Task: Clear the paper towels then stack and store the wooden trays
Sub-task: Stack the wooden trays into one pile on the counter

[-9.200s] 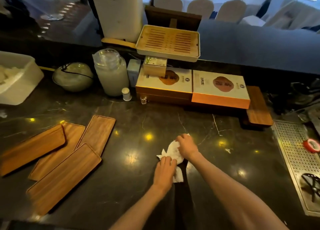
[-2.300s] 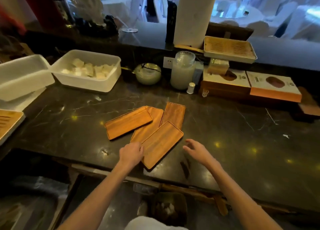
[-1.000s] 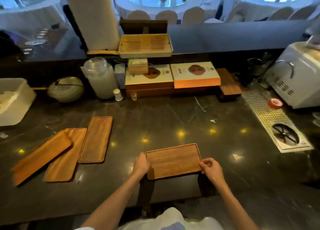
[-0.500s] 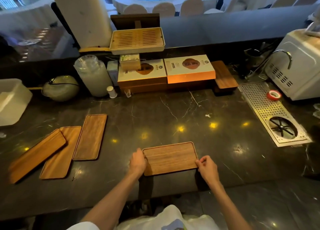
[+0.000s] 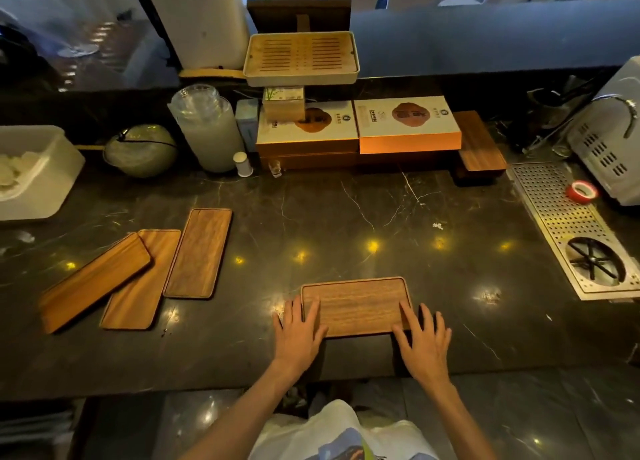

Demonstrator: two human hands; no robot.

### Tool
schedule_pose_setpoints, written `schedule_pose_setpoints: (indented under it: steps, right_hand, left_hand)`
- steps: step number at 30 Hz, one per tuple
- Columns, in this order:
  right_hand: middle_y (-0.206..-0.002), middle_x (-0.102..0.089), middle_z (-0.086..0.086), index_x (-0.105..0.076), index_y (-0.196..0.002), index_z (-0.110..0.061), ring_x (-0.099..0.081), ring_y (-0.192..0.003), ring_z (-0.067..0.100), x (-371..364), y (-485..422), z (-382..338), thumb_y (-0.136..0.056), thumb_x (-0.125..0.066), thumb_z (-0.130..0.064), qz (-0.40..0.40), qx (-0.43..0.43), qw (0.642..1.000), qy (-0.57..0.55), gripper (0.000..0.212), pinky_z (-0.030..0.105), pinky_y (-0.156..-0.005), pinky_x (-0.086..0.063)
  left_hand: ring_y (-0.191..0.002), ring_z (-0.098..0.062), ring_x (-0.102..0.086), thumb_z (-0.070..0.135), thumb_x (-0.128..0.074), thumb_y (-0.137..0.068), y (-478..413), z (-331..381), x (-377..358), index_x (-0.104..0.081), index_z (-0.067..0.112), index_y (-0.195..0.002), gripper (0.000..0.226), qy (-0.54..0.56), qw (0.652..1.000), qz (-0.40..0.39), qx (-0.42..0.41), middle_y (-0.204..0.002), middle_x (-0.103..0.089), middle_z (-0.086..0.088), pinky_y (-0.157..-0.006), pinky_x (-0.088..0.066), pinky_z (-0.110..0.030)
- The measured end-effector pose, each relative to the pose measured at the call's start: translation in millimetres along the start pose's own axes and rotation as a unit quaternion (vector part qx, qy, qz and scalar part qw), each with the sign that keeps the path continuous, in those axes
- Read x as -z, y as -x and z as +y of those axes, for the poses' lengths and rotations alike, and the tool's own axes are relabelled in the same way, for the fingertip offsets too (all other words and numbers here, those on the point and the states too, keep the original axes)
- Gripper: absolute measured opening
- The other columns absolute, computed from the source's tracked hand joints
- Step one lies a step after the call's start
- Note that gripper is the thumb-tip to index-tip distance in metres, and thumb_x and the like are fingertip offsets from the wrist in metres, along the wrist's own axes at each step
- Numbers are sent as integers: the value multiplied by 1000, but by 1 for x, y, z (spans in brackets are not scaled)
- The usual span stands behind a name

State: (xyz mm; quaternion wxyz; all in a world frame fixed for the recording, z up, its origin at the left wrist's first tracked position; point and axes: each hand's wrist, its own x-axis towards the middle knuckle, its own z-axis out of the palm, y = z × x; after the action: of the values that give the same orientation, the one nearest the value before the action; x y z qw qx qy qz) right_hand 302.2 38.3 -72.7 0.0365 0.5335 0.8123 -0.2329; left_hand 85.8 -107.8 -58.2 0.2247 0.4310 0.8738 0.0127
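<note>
One wooden tray (image 5: 356, 305) lies flat near the front edge of the dark marble counter (image 5: 346, 217), its long side towards me. My left hand (image 5: 299, 335) rests on its near left corner and my right hand (image 5: 424, 343) on its near right corner. Both hands lie flat with the fingers spread, gripping nothing. To the left lie three more wooden trays: a tilted tray (image 5: 93, 281) overlaps a middle tray (image 5: 142, 279), and a third tray (image 5: 199, 253) lies beside them. A tiny white paper scrap (image 5: 437, 225) sits mid-counter.
At the back stand a white bin (image 5: 38, 172), a round green bowl (image 5: 140, 149), a glass jar (image 5: 207, 127), orange-edged boxes (image 5: 408, 123) and a slatted tea tray (image 5: 301, 57). On the right are a metal drain grille (image 5: 575, 231), a red tape roll (image 5: 581, 191) and a white appliance (image 5: 613, 137).
My hands have let go of the tray's ends and now lie flat on its near corners, fingers spread. The tray stays in place on the counter.
</note>
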Motion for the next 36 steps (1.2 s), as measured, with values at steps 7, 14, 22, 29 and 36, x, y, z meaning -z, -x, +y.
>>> schedule_pose_setpoints:
  steps: [7, 14, 22, 29, 36]
  right_hand:
    - [-152, -34, 17, -46, -140, -27, -27, -141, 40, 21, -13, -25, -91, -58, -41, -17, -70, 997, -17, 52, 52, -115, -25]
    - [-121, -65, 17, -63, -120, -8, -58, -115, 34, 6, -34, -200, -92, -57, -19, -24, 24, 997, -76, 30, 40, -99, -44]
    - [-106, -72, 11, -70, -107, -17, -66, -102, 31, -72, -19, -462, -96, -51, -34, -172, 177, 968, -49, 29, 37, -84, -51]
    - [-120, -64, -1, -57, -127, -22, -62, -101, 15, -114, -21, -581, -99, -47, -31, -157, 145, 969, -121, 31, 35, -89, -55]
    - [-127, -63, 7, -54, -132, -15, -62, -111, 22, -136, -32, -585, -99, -49, -27, -175, 100, 976, -86, 35, 33, -89, -54]
  left_hand:
    - [-141, -24, -30, 46, -32, -99, 0, -12, 22, -27, 28, -147, 51, 46, 999, 0, -18, -151, -34, -6, -113, -33, -51]
    - [-93, -24, -67, 37, -35, -100, 0, -135, 82, -65, 19, -102, 36, 109, 984, 131, 45, -99, -70, -4, -80, -51, -37]
    - [-90, -34, -67, 29, -40, -99, 19, -376, 146, -66, 11, -89, 33, 179, 908, 252, 284, -95, -71, -14, -75, -50, -40]
    - [-108, -35, -61, 30, -44, -97, 39, -507, 156, -58, 9, -108, 27, 264, 849, 159, 429, -115, -64, -16, -83, -48, -40]
    - [-108, -35, -61, 18, -53, -93, 29, -528, 143, -64, 0, -109, 27, 409, 805, 114, 415, -114, -66, -20, -83, -46, -36]
